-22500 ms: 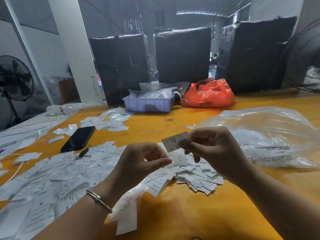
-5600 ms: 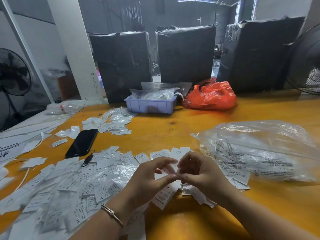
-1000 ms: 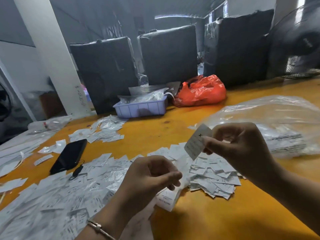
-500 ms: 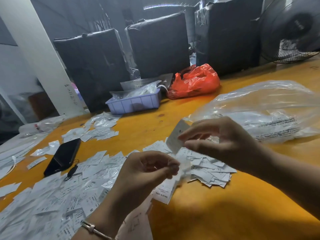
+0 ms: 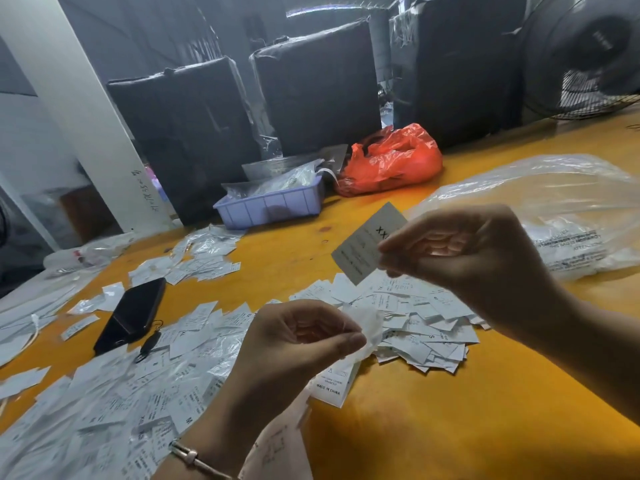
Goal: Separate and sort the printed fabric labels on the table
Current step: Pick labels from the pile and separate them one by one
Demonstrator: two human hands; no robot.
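White printed fabric, a single rectangular label [image 5: 367, 243] marked with a size beginning XX, is now lifted clear above the small heap of loose white labels [image 5: 412, 323] on the orange bench [image 5: 450, 427]. Half a second ago it sat lower, close over that heap, with both hands nearly meeting; now the hands have drawn apart, so the label looks freshly separated and ready to be read and sorted.

The right hand [image 5: 474, 258] pinches the label by its right edge between thumb and curled fingers, so nearly all of the label juts out to the left of the grip, tilted, its print facing the camera. The left hand [image 5: 298, 344], below and nearer than the label, is curled with finger and thumb pinching a thin, translucent white scrap [image 5: 367, 323]; whether that is backing film or another label I cannot tell. A wider spread of unsorted labels [image 5: 121, 393] lies left of the heap.
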